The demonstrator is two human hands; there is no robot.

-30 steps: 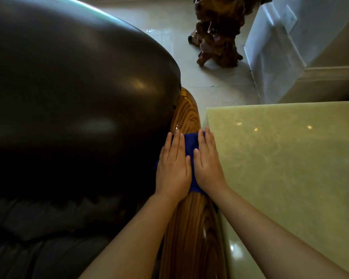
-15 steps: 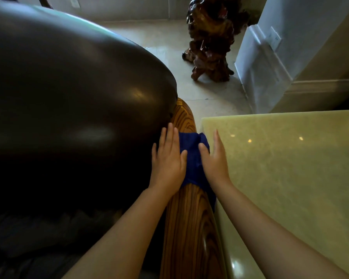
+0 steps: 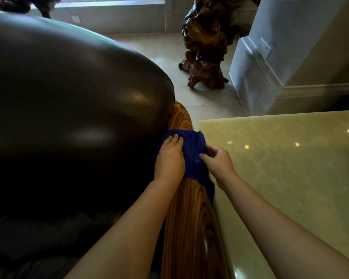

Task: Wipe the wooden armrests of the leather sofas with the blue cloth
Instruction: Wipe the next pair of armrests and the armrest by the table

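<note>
A glossy striped wooden armrest (image 3: pixel 189 228) runs up the middle of the view beside the dark leather sofa back (image 3: pixel 69 109). The blue cloth (image 3: pixel 191 150) is draped across the armrest near its far end, one corner hanging down the right side. My left hand (image 3: pixel 169 158) presses flat on the cloth's left part, against the leather. My right hand (image 3: pixel 218 162) pinches the cloth's right edge between thumb and fingers.
A pale green polished stone tabletop (image 3: pixel 290 178) sits tight against the armrest's right side. A dark carved wooden root sculpture (image 3: pixel 206 47) stands on the tiled floor beyond. A white wall corner with a socket (image 3: pixel 256 63) is at the right.
Both hands lay flat on the cloth before. The right hand has since curled and pinched the cloth's right edge, bunching it, and the cloth has slid a little farther along the armrest.
</note>
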